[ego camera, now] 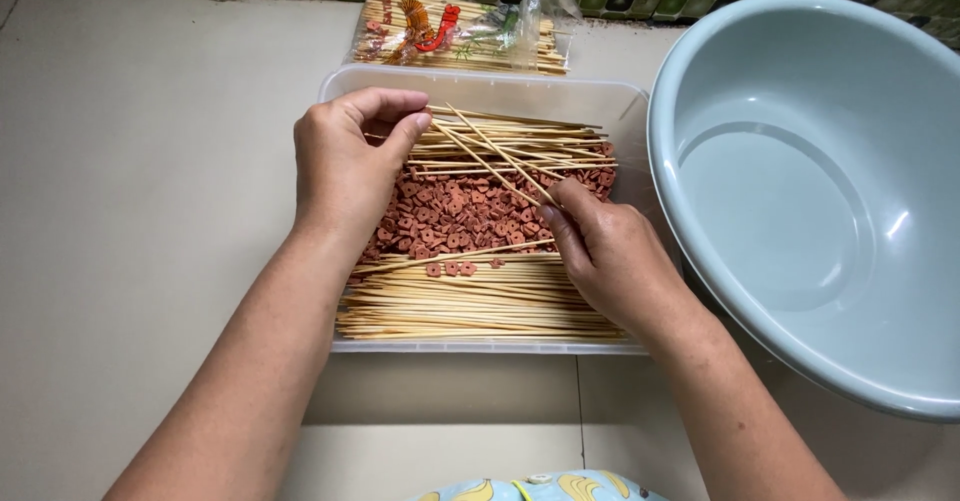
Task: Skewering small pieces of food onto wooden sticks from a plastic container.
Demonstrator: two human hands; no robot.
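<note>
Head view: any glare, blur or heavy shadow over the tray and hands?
Head view: even, soft light; the tray, skewers and both hands, left hand and right hand, are sharp. Small bright glints sit only on the basin and the plastic bag; faint shadow under the forearms.
</note>
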